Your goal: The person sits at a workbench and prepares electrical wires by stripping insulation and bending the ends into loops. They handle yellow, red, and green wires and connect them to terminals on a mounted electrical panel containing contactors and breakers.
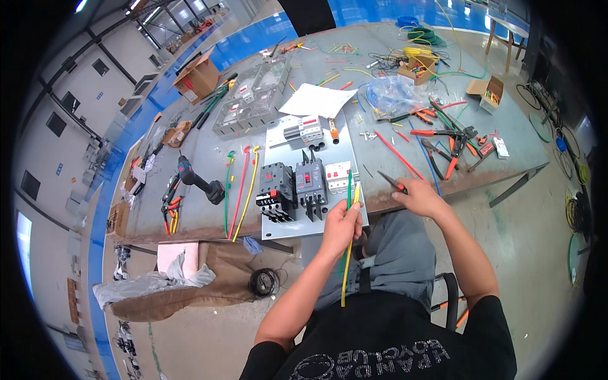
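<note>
My left hand point(340, 229) is closed round a yellow wire point(345, 278) and a green wire point(349, 183), at the front right corner of a metal mounting plate point(345, 139). My right hand point(420, 197) grips a slim dark pointed tool point(391, 181) at the table's front edge; its kind is partly hidden by the fingers. On the plate stand a black contactor point(276, 183), a grey circuit breaker point(310, 180) with a red switch and a white breaker point(337, 174). Farther back on it sit more small breakers point(310, 128) and an orange-handled screwdriver point(334, 132).
Left of the plate lie green, red and yellow wires point(242, 183) and a cordless drill point(201, 180). Cutters and pliers point(453, 140) lie to the right. A paper sheet point(316, 100), a plastic bag point(396, 98), a grey plastic case point(253, 95) and cardboard boxes point(486, 95) are farther back.
</note>
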Available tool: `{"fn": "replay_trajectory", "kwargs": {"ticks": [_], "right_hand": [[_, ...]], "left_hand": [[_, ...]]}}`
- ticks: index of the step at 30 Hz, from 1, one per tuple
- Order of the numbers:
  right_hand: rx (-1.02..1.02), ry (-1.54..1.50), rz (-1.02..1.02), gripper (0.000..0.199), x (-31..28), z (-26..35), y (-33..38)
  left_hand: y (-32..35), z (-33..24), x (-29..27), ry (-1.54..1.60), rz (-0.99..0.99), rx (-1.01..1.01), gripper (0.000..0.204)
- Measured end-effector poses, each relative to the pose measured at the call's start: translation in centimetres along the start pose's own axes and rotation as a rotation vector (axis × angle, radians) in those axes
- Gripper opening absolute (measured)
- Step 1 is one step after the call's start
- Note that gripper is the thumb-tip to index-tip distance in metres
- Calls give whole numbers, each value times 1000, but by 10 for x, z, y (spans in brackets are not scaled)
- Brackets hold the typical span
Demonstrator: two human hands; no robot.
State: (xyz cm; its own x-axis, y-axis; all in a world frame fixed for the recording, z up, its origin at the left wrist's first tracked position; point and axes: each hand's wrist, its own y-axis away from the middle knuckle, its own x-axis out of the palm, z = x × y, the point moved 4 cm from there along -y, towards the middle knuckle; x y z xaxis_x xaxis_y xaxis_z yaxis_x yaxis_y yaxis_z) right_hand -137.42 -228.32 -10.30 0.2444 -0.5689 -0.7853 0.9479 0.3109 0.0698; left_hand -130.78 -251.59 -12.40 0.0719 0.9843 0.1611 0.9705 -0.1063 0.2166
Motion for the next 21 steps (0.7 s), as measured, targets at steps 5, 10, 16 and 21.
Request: {"fn": "replay_trajectory", "kwargs": {"ticks": [5, 10, 16, 21], "right_hand": [[36, -16, -197, 43, 11, -12, -61], [83, -35, -268, 42, -1, -33, -103], [-19, -103, -291, 38, 2, -57, -104], [-22, 10, -356, 38, -14, -57, -116]], "left_hand": [[-34, -3, 7, 168, 16, -21, 22], [-75, -20, 30, 136, 37, 4, 16], [-124, -3, 42, 116, -79, -112, 15], [-173, 1, 51, 125, -163, -142, 14]]}}
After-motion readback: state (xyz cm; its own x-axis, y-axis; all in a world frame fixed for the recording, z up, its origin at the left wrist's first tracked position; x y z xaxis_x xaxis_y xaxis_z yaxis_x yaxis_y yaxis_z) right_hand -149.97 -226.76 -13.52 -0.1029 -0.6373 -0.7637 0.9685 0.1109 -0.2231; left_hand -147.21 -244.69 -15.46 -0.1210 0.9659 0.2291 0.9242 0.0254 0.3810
